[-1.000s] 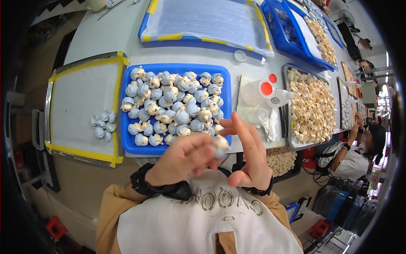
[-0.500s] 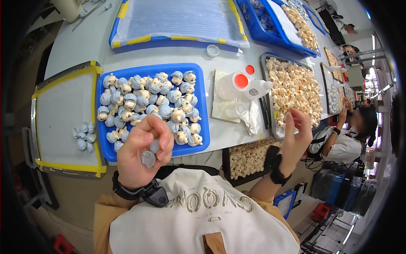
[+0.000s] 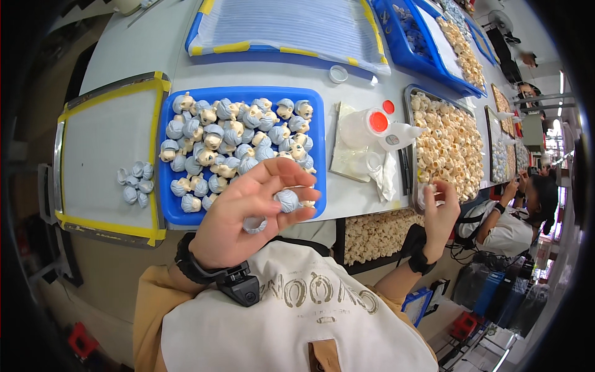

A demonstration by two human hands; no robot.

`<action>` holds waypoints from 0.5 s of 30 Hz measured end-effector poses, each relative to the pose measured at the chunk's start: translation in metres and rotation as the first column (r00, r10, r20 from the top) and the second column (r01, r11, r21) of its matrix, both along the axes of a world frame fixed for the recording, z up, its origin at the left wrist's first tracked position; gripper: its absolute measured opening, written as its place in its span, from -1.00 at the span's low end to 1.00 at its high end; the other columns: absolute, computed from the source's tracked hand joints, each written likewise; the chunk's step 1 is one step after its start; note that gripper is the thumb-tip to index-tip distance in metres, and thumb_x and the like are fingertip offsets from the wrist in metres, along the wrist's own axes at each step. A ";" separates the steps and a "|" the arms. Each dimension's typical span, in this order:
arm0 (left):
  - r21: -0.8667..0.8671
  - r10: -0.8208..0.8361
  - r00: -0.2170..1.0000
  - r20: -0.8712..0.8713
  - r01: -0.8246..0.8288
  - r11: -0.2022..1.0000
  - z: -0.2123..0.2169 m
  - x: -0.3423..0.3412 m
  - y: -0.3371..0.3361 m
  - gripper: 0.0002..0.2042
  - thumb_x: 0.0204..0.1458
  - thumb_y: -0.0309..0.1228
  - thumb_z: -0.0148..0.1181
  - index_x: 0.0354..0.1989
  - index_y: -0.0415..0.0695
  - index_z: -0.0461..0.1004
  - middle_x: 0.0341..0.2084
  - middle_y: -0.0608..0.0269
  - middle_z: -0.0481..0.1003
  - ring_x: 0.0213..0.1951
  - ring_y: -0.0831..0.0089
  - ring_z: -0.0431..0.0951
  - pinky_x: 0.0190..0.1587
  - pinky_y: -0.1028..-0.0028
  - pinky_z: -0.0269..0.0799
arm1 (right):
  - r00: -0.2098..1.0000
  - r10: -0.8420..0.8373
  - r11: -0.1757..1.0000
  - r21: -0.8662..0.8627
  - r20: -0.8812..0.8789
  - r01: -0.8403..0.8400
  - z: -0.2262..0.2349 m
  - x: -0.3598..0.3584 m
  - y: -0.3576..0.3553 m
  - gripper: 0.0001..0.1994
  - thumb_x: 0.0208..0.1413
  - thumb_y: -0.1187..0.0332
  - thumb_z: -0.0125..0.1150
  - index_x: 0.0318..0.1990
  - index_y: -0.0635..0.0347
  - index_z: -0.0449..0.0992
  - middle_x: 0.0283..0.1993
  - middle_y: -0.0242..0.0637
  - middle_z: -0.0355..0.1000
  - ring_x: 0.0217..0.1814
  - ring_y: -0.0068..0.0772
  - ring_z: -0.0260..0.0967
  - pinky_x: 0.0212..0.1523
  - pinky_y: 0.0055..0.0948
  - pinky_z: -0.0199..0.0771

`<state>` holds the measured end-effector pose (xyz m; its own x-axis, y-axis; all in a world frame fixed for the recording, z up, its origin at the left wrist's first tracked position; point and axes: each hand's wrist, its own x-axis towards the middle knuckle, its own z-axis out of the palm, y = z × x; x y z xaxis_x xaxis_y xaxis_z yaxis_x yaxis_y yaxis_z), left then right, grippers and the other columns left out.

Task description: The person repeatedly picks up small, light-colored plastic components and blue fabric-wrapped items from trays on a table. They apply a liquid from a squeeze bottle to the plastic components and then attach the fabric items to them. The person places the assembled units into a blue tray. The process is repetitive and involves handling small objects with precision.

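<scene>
In my left hand (image 3: 245,211) are two blue-grey doll hair pieces. One rounded hair piece (image 3: 287,200) is between the fingers; a hollow one (image 3: 255,224) rests lower against the palm. Behind this hand a blue tray (image 3: 243,93) holds many doll heads (image 3: 214,136) with blue hair and cream faces. My right hand (image 3: 440,214) is at the near left corner of a metal tray (image 3: 410,99) heaped with hollow beige doll face parts (image 3: 447,146). Its fingertips are pinched on a small pale piece, mostly hidden by the fingers.
At left, several loose hair pieces (image 3: 135,183) lie on a yellow-taped framed board (image 3: 105,161). Between the trays stand a red-topped bottle (image 3: 365,124), a white squeeze bottle (image 3: 403,135) and crumpled tissue (image 3: 387,177). A paper-lined tray (image 3: 285,28) lies behind. A co-worker (image 3: 520,217) sits at right.
My left hand has moved right and its fingers have spread, with the hair pieces still in it. The right hand has dropped to the metal tray's near corner, and its fingers have closed.
</scene>
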<state>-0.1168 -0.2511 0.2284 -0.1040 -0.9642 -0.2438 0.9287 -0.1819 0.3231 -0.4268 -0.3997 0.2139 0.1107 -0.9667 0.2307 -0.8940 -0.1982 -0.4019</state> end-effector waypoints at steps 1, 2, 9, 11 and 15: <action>0.017 -0.031 0.998 0.058 0.030 0.999 0.004 -0.001 0.000 -0.73 0.07 -0.47 -0.06 -0.03 -0.19 0.23 -0.16 0.08 0.35 -0.14 0.37 0.42 -0.13 0.48 0.37 | 0.990 -0.016 0.998 -0.052 0.141 0.024 0.002 0.003 0.001 -0.82 -0.06 0.47 0.19 -0.27 0.31 0.43 -0.31 -0.31 0.37 -0.45 -0.51 0.29 -0.40 -0.54 0.31; 0.036 -0.063 0.991 0.115 0.059 0.998 0.010 -0.002 -0.001 -0.74 0.09 -0.45 -0.07 -0.04 -0.20 0.23 -0.19 0.05 0.36 -0.21 0.40 0.45 -0.26 0.55 0.41 | 0.960 -0.025 0.994 -0.099 0.280 0.055 0.003 0.010 0.004 -0.82 -0.03 0.47 0.18 -0.25 0.31 0.43 -0.30 -0.33 0.36 -0.44 -0.54 0.28 -0.40 -0.57 0.30; -0.125 -0.184 0.895 0.406 0.254 0.959 -0.007 0.004 0.004 -0.68 0.15 -0.26 -0.05 -0.10 -0.30 0.30 -0.55 0.12 0.41 -0.78 0.66 0.20 -0.76 0.73 0.05 | 0.568 0.386 0.901 -0.165 0.727 -0.402 0.030 0.079 0.048 -0.77 0.10 0.34 0.07 -0.20 0.35 0.43 -0.33 -0.26 0.29 -0.44 -0.58 0.28 -0.44 -0.64 0.30; -0.082 -0.174 0.872 0.459 0.236 0.968 -0.006 0.002 0.004 -0.69 0.15 -0.32 -0.08 -0.04 -0.29 0.29 -0.50 0.15 0.41 -0.75 0.69 0.17 -0.72 0.73 0.05 | 0.415 0.434 0.796 -0.126 0.799 -0.592 0.026 0.087 0.054 -0.71 0.05 0.29 0.17 -0.20 0.38 0.43 -0.29 -0.19 0.33 -0.42 -0.55 0.30 -0.45 -0.63 0.31; -0.047 -0.136 0.879 0.457 0.177 0.983 0.001 -0.005 0.004 -0.63 0.11 -0.47 -0.13 0.12 -0.28 0.19 -0.41 0.23 0.38 -0.67 0.70 0.20 -0.61 0.72 0.11 | 0.202 0.262 0.653 -0.020 0.944 -0.757 0.026 0.109 0.066 -0.72 -0.03 0.45 0.24 -0.19 0.44 0.40 -0.24 -0.09 0.37 -0.30 -0.41 0.37 -0.36 -0.53 0.42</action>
<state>-0.1223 -0.2469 0.2298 -0.1537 -0.9636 -0.2189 0.6410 -0.2658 0.7200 -0.3181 -0.3340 0.2401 0.6109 -0.7661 0.1997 0.2193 -0.0786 -0.9725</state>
